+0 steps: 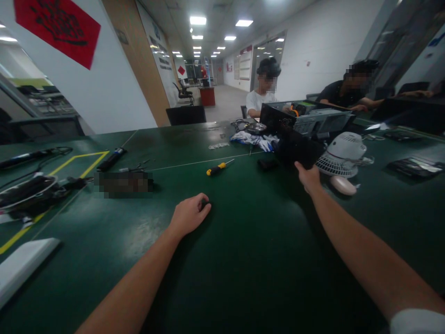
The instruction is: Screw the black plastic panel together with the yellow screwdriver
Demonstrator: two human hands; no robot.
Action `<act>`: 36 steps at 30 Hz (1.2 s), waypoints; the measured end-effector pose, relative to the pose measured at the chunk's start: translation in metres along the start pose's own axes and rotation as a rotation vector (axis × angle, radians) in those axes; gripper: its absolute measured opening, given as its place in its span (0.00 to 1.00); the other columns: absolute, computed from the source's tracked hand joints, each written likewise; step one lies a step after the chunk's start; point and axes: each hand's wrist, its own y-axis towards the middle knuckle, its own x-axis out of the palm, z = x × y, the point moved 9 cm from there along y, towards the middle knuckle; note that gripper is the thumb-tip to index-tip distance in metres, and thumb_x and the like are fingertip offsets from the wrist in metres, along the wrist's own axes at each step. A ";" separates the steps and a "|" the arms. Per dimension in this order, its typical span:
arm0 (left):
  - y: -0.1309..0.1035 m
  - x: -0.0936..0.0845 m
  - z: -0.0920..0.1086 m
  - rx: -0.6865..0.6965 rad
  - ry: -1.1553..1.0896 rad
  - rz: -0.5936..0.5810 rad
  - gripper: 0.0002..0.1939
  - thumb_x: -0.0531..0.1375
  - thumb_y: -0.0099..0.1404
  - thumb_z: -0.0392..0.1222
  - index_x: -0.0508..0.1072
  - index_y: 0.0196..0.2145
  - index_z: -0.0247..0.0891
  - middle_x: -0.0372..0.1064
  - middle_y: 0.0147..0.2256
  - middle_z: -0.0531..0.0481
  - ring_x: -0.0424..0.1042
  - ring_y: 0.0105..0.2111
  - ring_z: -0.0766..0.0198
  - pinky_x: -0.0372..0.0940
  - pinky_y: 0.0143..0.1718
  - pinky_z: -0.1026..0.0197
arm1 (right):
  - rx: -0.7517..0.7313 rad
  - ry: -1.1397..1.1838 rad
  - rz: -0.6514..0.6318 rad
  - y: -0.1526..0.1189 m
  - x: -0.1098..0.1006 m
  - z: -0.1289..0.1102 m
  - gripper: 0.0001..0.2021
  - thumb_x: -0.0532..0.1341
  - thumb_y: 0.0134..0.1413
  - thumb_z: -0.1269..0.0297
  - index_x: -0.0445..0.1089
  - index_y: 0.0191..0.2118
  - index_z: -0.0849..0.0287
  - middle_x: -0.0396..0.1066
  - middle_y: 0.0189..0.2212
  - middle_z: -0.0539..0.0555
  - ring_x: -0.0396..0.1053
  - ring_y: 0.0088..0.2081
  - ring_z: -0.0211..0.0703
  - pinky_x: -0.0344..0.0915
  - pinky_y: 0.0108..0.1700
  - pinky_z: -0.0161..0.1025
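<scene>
My left hand [190, 214] rests on the green table [236, 260] with its fingers curled; whether anything small is inside the curl is hidden. Farther right, my right hand [308, 178] grips the near edge of a black object [301, 149], thumb on top, the other fingers mostly hidden. A yellow and black screwdriver [218, 169] lies beyond my left hand, its shaft pointing right. Between it and the black object sits a small dark item [267, 164]. Just right of my right hand are a white fan [344, 153] and a pale pink rounded object [342, 185].
White and blue gloves [255, 139] lie before an open metal computer case [320, 121]. Two people [262, 96] sit across the table. At left are a pixelated box [123, 183], black tools, cables and a white panel [26, 266].
</scene>
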 end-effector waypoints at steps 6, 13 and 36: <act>0.000 0.000 0.001 0.001 -0.006 -0.009 0.15 0.55 0.72 0.53 0.76 0.46 0.44 0.73 0.31 0.50 0.73 0.32 0.55 0.58 0.32 0.56 | 0.260 0.307 0.029 0.007 0.000 0.023 0.18 0.66 0.58 0.65 0.71 0.53 0.61 0.80 0.47 0.59 0.81 0.44 0.47 0.80 0.43 0.45; 0.001 0.001 -0.002 0.001 -0.022 0.007 0.14 0.56 0.71 0.52 0.77 0.46 0.45 0.72 0.30 0.51 0.73 0.32 0.55 0.59 0.33 0.56 | 0.302 0.363 0.044 0.001 -0.007 0.014 0.19 0.66 0.57 0.66 0.70 0.54 0.58 0.81 0.45 0.57 0.81 0.43 0.48 0.81 0.42 0.48; -0.021 -0.001 0.021 -0.045 -0.999 0.313 0.54 0.72 0.55 0.61 0.56 0.70 0.39 0.62 0.68 0.31 0.68 0.66 0.40 0.69 0.62 0.44 | -0.777 0.009 -0.801 -0.298 0.138 -0.235 0.28 0.57 0.68 0.58 0.64 0.72 0.50 0.75 0.62 0.57 0.74 0.56 0.53 0.71 0.55 0.50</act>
